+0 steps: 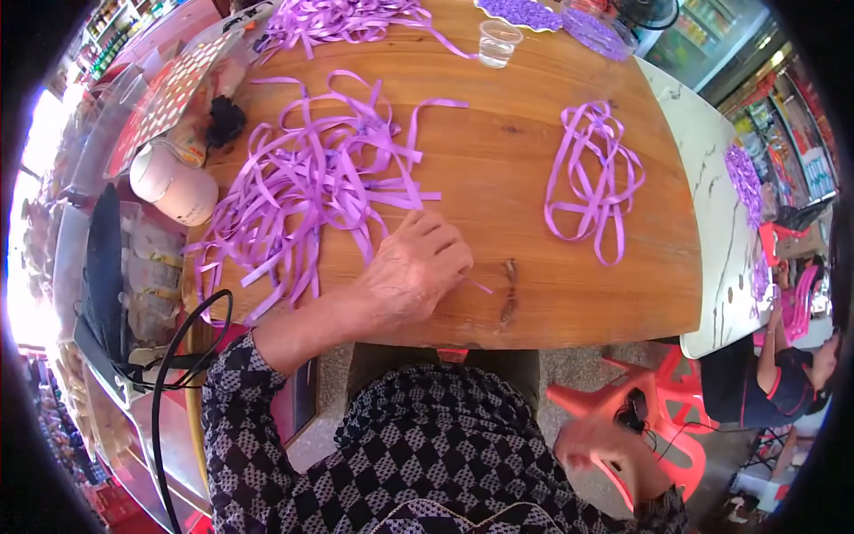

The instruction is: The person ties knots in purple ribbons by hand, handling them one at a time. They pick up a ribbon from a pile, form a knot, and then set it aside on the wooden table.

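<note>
My left hand (418,263) is over the wooden table near its front edge, its fingers curled closed. The thin end of a purple ribbon (479,286) sticks out from beneath it on the right. Just beyond the fingers, a loose tangle of purple ribbons (325,182) spreads across the left of the table. A smaller bundle of looped purple ribbon (592,173) lies apart on the right. My right hand (592,445) is off the table, low at my right side; motion smears its fingers.
Another purple ribbon heap (342,20) lies at the far edge near a clear plastic cup (498,44) and trays of small purple pieces (520,12). A pinkish rounded container (175,184) and black cable (158,392) are left. Red stools (649,400) and a person (774,383) are right.
</note>
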Demonstrator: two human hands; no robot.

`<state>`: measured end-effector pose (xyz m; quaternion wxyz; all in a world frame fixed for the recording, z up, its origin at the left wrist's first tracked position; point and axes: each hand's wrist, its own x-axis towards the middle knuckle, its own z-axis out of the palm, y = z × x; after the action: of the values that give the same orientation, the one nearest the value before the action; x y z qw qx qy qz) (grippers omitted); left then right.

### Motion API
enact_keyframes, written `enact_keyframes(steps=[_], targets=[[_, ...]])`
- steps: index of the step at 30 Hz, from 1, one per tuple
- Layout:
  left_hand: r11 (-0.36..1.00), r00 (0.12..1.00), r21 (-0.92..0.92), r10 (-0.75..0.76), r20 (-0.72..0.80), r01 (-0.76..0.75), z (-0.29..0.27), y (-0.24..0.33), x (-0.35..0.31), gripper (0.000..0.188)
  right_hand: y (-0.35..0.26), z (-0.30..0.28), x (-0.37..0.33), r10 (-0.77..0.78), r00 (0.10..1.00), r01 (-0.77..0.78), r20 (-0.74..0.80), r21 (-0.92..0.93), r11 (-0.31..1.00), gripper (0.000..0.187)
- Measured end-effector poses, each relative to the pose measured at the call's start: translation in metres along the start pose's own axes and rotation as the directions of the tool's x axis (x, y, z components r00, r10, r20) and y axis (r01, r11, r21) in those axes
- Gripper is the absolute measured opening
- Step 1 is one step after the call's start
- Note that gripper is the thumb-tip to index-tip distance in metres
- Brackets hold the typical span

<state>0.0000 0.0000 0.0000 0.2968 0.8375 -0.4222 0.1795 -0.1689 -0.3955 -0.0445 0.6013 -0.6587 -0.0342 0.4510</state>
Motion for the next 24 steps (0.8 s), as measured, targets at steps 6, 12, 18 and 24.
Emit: enact_keyframes(steps=[6,12,18,24], targets=[[0.945,0.983,-0.273,-0.183,0.024,0.183,-0.018,0.027,0.012,0.013,-0.169,0.060,0.103,-0.882,0.361,0.354,-0.304,-0.830,0.431,0.025],[0.897,0.970,-0.379,-0.244,0.004,0.227,-0.012,0.034,0.018,0.021,-0.176,0.071,0.152,-0.924,0.342,0.436,-0.171,-0.842,0.318,0.014],[0.954,0.987,-0.257,-0.160,-0.003,0.154,-0.014,0.026,0.012,0.028,-0.176,0.062,0.138,-0.787,0.395,0.528,-0.473,-0.585,0.616,0.004],[-0.014,0.789,-0.859,-0.387,0.477,0.512,-0.019,0.024,0.020,0.028,-0.159,0.066,0.164,-0.686,0.442,0.492,-0.578,-0.484,0.724,0.004]])
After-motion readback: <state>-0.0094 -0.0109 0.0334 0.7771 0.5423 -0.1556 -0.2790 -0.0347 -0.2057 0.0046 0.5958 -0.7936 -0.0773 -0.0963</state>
